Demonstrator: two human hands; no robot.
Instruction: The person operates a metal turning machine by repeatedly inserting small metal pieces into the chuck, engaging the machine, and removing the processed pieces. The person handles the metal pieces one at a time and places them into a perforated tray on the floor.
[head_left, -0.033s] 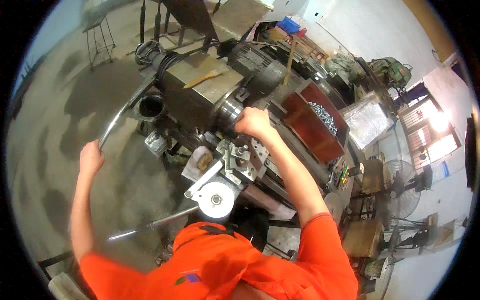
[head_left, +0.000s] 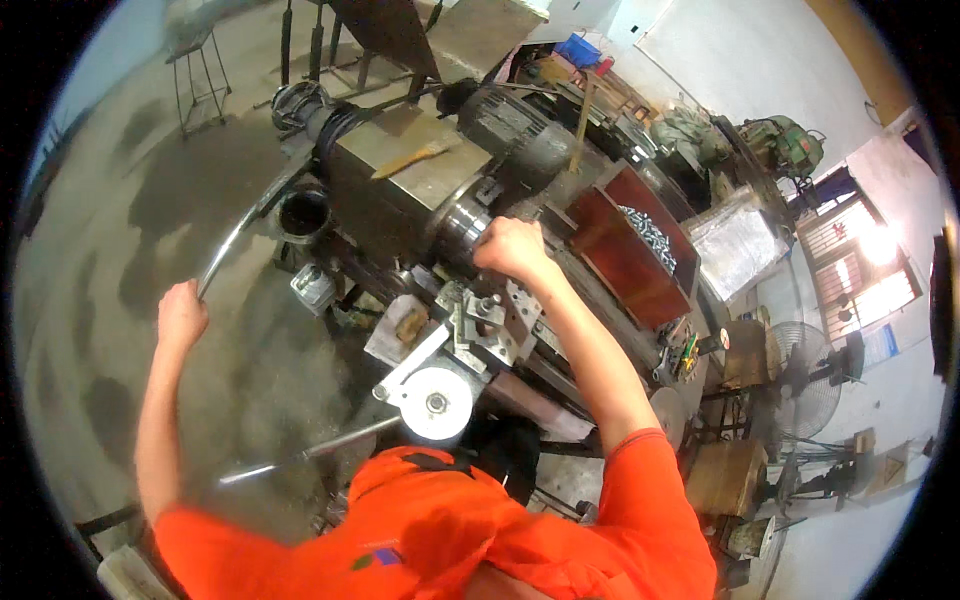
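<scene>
My left hand (head_left: pixel 182 315) is wrapped round the end of a long shiny metal lever (head_left: pixel 232 243), which runs up to the left side of a lathe's headstock (head_left: pixel 385 190). At the face of the round steel chuck (head_left: pixel 462 224), my right hand (head_left: pixel 511 246) is closed, fingers curled. Whatever it grips there is hidden behind the fingers. Just below that hand sits the tool post (head_left: pixel 485 312) on its slide. A wooden-handled brush (head_left: pixel 414 160) lies across the top of the headstock. Nearer to me is a round pale handwheel (head_left: pixel 436 402).
Right of the chuck stands a reddish-brown box (head_left: pixel 620 285) holding many small metal pieces (head_left: pixel 648 238). Beyond it is a silvery sheet-covered slab (head_left: pixel 738 243). A second metal bar (head_left: pixel 310 448) sticks out low on the left. A fan (head_left: pixel 803 375) stands far right, a stool (head_left: pixel 200 85) far left.
</scene>
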